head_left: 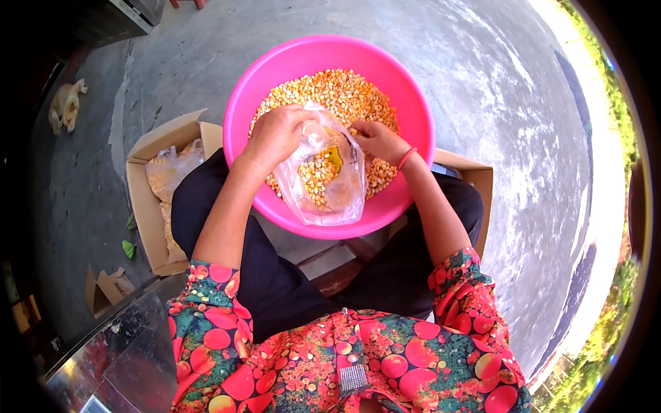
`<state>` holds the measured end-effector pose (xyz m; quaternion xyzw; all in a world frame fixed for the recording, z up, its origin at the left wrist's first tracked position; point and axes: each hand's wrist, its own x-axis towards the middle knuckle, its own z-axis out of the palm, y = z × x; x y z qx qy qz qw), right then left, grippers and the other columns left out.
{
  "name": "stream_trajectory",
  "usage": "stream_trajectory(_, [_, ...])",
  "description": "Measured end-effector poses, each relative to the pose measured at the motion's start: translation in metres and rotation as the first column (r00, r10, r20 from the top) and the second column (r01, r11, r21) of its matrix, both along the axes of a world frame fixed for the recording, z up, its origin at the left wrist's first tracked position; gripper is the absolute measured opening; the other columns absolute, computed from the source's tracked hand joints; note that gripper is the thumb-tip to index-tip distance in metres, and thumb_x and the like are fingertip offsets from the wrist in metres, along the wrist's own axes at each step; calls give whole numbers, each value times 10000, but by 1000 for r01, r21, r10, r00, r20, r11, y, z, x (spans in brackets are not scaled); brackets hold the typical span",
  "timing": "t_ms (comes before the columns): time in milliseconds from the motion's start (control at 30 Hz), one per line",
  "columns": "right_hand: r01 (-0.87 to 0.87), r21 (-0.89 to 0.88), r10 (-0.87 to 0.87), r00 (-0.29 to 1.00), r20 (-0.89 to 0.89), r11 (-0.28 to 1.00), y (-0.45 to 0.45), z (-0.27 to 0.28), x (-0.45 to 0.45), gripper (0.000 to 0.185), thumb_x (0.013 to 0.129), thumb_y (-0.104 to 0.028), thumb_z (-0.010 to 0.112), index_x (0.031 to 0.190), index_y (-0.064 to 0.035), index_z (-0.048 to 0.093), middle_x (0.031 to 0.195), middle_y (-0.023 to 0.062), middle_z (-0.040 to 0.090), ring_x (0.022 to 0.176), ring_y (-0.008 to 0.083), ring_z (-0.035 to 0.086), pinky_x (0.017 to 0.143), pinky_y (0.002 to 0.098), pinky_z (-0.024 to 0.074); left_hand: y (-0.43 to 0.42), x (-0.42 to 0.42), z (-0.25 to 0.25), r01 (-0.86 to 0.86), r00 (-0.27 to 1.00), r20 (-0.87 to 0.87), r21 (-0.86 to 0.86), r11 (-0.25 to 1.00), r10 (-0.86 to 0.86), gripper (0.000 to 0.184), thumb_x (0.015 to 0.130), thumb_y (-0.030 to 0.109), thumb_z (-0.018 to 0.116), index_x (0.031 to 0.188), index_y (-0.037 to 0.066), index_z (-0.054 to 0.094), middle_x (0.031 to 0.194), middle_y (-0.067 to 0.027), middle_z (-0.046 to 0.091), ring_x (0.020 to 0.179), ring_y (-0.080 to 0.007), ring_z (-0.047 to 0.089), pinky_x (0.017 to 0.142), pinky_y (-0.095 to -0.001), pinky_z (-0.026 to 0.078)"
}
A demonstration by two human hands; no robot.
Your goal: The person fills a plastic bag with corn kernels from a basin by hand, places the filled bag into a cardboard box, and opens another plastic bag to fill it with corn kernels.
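Observation:
A pink basin (412, 96) filled with yellow corn kernels (337, 89) stands in front of me, over my knees. A clear plastic bag (348, 206) with printing on it lies over the kernels, its mouth toward the far side; corn shows in and through it. My left hand (279, 134) is closed on the bag's left upper edge, its fingertips partly hidden. At the bag's right edge my right hand (379, 141), wearing a red band at the wrist, has its fingers pinched together on the plastic.
At the left an open cardboard box (144, 230) holds bags of corn (165, 175). Another cardboard box (478, 182) stands right of my knee. A dog (67, 104) lies on the concrete floor (186, 55) at far left. A green leaf (129, 249) is near the left box.

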<state>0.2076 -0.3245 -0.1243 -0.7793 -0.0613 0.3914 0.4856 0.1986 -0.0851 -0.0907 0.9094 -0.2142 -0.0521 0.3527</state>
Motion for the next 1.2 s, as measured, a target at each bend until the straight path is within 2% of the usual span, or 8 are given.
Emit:
stream_trajectory(100, [347, 421, -307, 938, -162, 838, -9, 6, 2, 248, 910, -125, 494, 1109, 14, 546, 1024, 89, 587, 860, 177, 625, 667, 250, 567, 1, 1, -3, 10, 1000, -3, 1, 1000, -10, 276, 767, -22, 522, 1001, 42, 655, 940, -161, 622, 871, -310, 606, 803, -370, 471])
stream_trajectory(233, [477, 555, -412, 877, -248, 682, -10, 22, 6, 239, 924, -130, 485, 1100, 18, 548, 1051, 89, 574, 927, 193, 604, 786, 289, 553, 2, 1, -4, 27, 1000, -7, -2, 1000, -27, 276, 766, -24, 529, 1004, 40, 653, 965, -156, 625, 885, -305, 608, 809, -370, 472])
stream_trajectory(500, [183, 696, -146, 983, -113, 694, 7, 68, -12, 322, 952, -231, 457, 1168, -3, 529, 1079, 78, 583, 964, 191, 594, 840, 292, 511, 1, -1, -4, 8, 1000, 15, -3, 1000, -8, 277, 761, -32, 528, 1002, 30, 650, 975, -159, 630, 905, -303, 611, 826, -365, 471])
stream_trajectory(633, [17, 448, -99, 982, 160, 894, -1, 49, -6, 314, 961, -241, 424, 1187, -44, 522, 1156, 46, 539, 1051, 164, 549, 839, 293, 480, 0, -1, -5, -6, 1000, 21, -14, 1000, 6, 265, 768, -30, 527, 995, 27, 650, 958, -162, 632, 896, -312, 611, 821, -368, 470])
stream_trajectory(733, [77, -2, -71, 931, 358, 997, -14, 7, 2, 308, 903, -220, 495, 1170, -73, 536, 1186, 127, 536, 997, 234, 578, 836, 333, 481, -1, -1, -1, -9, 1000, -12, -34, 999, 9, 269, 767, -34, 524, 994, 30, 653, 949, -167, 631, 893, -320, 609, 816, -373, 468])
stream_trajectory(800, [90, -438, 227, 752, 619, 895, -12, -8, -2, 328, 825, -188, 542, 1130, -68, 534, 1146, 191, 537, 970, 334, 590, 829, 397, 476, -2, -1, 2, -11, 1000, -16, -36, 999, 11, 274, 766, -34, 521, 995, 35, 654, 944, -170, 630, 891, -324, 607, 815, -375, 467])
stream_trajectory(1033, [-232, -483, 484, 717, 502, 845, 9, -39, -11, 325, 753, -225, 606, 1049, -92, 584, 953, 211, 617, 897, 381, 598, 783, 434, 479, 0, -2, 2, 0, 1000, 25, -25, 1000, 1, 276, 770, -33, 507, 987, 45, 658, 929, -175, 624, 876, -335, 602, 802, -379, 467])
stream_trajectory(1200, [-171, -407, 403, 696, 595, 897, 5, -25, -11, 255, 791, -177, 586, 1023, -73, 599, 832, 192, 636, 822, 321, 631, 688, 395, 505, -1, 1, 0, -18, 990, 138, -72, 997, 28, 261, 740, -7, 519, 934, 72, 674, 872, -137, 619, 822, -323, 604, 735, -401, 481])
